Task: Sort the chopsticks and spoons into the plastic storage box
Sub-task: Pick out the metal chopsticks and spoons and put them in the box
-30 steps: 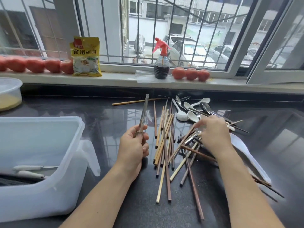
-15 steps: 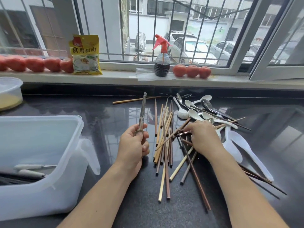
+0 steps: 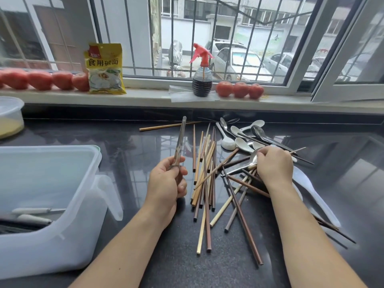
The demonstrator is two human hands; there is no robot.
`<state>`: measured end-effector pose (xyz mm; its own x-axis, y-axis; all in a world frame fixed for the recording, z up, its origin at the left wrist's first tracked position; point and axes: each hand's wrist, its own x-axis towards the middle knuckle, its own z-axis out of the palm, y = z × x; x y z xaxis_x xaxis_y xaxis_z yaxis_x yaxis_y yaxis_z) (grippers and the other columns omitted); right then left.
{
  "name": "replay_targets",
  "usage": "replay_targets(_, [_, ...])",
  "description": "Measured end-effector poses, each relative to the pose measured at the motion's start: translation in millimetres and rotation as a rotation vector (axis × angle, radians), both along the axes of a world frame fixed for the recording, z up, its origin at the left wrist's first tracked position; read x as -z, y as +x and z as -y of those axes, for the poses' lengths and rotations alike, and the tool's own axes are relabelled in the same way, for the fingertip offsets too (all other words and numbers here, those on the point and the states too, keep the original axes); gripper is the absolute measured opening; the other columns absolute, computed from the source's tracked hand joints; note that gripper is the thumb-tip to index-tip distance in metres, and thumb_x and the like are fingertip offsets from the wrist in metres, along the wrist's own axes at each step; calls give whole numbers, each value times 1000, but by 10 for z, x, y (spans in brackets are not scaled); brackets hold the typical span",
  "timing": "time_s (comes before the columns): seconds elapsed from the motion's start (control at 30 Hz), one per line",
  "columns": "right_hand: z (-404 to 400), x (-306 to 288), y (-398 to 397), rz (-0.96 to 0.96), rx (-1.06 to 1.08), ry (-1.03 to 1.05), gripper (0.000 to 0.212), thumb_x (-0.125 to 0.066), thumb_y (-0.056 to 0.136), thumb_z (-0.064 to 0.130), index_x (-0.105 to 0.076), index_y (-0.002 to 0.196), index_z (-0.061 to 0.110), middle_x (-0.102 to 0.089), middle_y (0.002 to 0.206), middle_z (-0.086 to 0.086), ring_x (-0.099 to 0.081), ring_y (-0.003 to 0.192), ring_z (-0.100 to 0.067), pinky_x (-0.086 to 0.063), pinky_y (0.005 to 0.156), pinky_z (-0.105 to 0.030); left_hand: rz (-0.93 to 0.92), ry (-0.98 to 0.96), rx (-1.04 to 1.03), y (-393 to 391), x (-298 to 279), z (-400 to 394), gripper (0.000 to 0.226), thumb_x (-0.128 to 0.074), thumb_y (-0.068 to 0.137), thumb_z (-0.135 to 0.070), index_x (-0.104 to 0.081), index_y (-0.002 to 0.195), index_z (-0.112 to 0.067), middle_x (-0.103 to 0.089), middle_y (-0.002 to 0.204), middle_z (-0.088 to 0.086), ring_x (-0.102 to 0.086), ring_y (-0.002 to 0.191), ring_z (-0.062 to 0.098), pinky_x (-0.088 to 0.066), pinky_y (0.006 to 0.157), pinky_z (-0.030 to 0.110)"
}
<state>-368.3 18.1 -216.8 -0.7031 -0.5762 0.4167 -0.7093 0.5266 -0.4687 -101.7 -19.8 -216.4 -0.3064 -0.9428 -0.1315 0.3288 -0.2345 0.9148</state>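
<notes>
Both hands' grips (image 3: 166, 181) (image 3: 274, 165) on cutlery (image 3: 178, 146)

yellow packet (image 3: 104, 69) on the windowsill: large dark characters 食用碱面 across its upper half | red corner mark at the packet's top left: white characters, too small to read | small print low on the packet: unreadable

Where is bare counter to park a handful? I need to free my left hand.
Bare: the strip between the plastic storage box and left hand, and the near edge below the chopsticks. Crowded: around the right hand and spoons.
</notes>
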Motion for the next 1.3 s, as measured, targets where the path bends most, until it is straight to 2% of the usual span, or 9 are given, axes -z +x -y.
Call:
replay_targets(0.2, [-183, -263, 48, 190, 85, -635, 36, -51, 93, -1, -59, 127, 11, -61, 107, -3, -57, 96, -22, -45, 86, -27, -34, 6, -40, -1, -44, -8, 30, -34, 109, -2, -62, 119, -7, -61, 84, 9, -48, 51, 14, -40, 45, 23])
replay_targets(0.3, [-244, -376, 224, 565, -31, -850, 40, -52, 98, -1, -54, 135, 15, -63, 111, -3, -70, 79, -19, -58, 74, -27, -138, 43, -65, 18, -100, -13, 29, -36, 110, -3, -63, 118, -7, -72, 93, 13, -71, 69, 23, -58, 58, 28])
replay_targets(0.43, [-263, -452, 756, 1118, -328, -678, 13, -55, 100, 3, -67, 105, 3, -73, 100, -17, -75, 85, -24, -61, 76, -32, -344, 196, -13, 22, -167, -26, 30, -34, 110, -3, -61, 122, -4, -78, 108, 17, -76, 103, 31, -59, 87, 40])
replay_targets(0.63, [-99, -276, 1467, 1247, -622, -486, 20, -56, 101, 9, -76, 102, 7, -72, 88, -11, -55, 61, -8, -40, 52, -21, -279, 153, 25, -82, -173, -107, 29, -33, 110, -4, -60, 121, -7, -75, 115, 17, -75, 100, 27, -60, 88, 40])
replay_targets(0.8, [-50, -142, 1644, 1042, -577, -304, 3, -64, 95, 13, -67, 94, 13, -72, 82, -13, -65, 58, -23, -56, 53, -37, -212, 140, -4, -98, -199, -138, 23, -42, 108, -6, -63, 112, -13, -76, 92, 9, -64, 59, 17, -43, 50, 28])
replay_targets(0.9, [-30, -116, 1613, 679, -563, -187, 27, -69, 88, 31, -58, 67, 19, -69, 72, -2, -64, 62, -20, -55, 59, -40, -287, 164, -10, -72, -211, -133, 26, -40, 107, -3, -62, 119, -9, -77, 100, 12, -74, 84, 24, -58, 72, 38])
replay_targets(1.0, [-58, -128, 1613, 466, -562, -154, 34, -68, 93, 29, -54, 62, 26, -64, 65, 7, -58, 61, -5, -42, 57, -16, -344, 179, 3, -56, -205, -136, 33, -40, 108, -11, -63, 125, 5, -72, 112, 23, -71, 103, 31, -56, 97, 43])
replay_targets(1.1, [-97, -148, 1613, 383, -577, -158, 33, -69, 94, 30, -53, 66, 36, -68, 75, 16, -63, 76, 6, -42, 60, -7, -325, 156, 29, -71, -199, -178, 40, -38, 111, -20, -65, 123, 7, -71, 108, 21, -70, 101, 28, -56, 96, 41])
replay_targets(1.3, [-118, -155, 1594, 210, -559, -183, 13, -70, 93, 32, -63, 82, 32, -69, 74, 14, -64, 66, 2, -47, 59, -10, -286, 148, 77, -94, -218, -205, 29, -40, 111, -16, -63, 120, -1, -74, 107, 18, -73, 97, 27, -61, 84, 36])
